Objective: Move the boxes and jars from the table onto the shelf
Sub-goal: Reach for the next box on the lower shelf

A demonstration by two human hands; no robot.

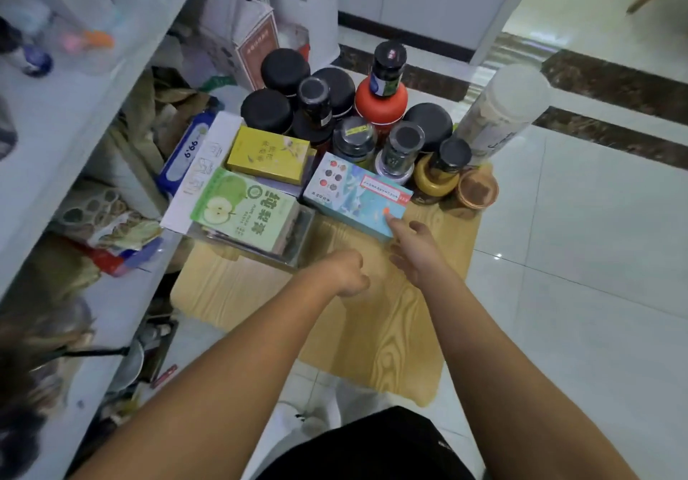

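Green box (242, 211), "纯梨膏" label

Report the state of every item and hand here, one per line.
blue box, closed, lying flat.
green pear box, closed, flat atop a clear container.
red jar, upright, lidded, small jar on top.
left hand, fingers curled, empty.
right hand, fingers extended, touching blue box.
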